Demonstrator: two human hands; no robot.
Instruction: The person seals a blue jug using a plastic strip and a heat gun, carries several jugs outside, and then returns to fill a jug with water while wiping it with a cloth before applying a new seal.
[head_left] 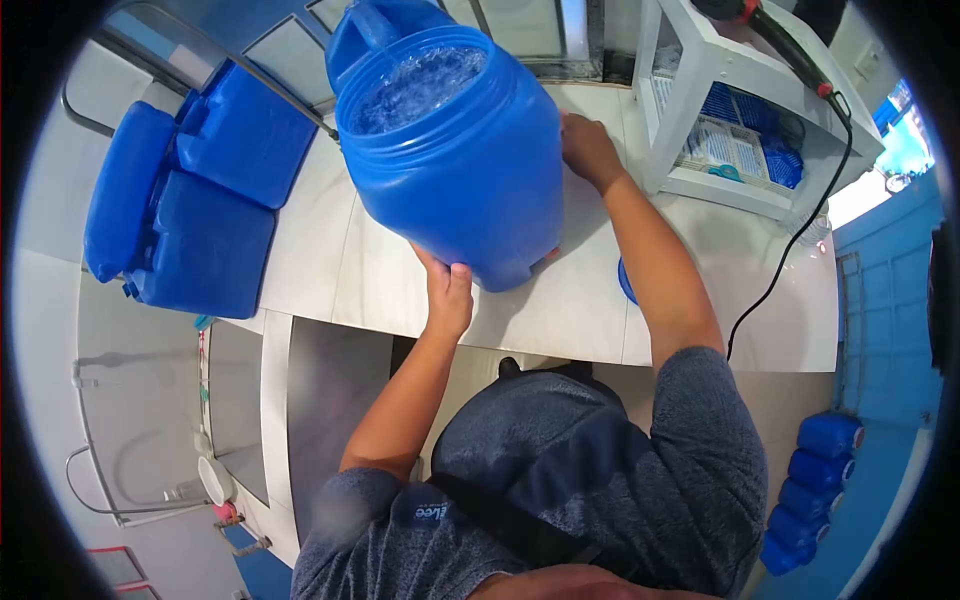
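A large blue container point(470, 190) with a wide open mouth stands tilted on the white counter point(390, 270). Clear water point(425, 88) churns inside its mouth. My left hand point(448, 295) is closed against the container's lower near side, its thumb showing and part of the fingers hidden beneath. Against the right side rests my right hand point(590, 150), with its fingertips hidden behind the container. Part of a blue round item point(626, 282) shows beside my right forearm.
Blue jugs point(200, 240) stand at the left. A white shelf unit point(730, 120) holding baskets is at the upper right, with a black cable point(790, 250) hanging from it. Several blue bottles point(810, 490) are at the lower right. A metal pipe point(250, 70) crosses the upper left.
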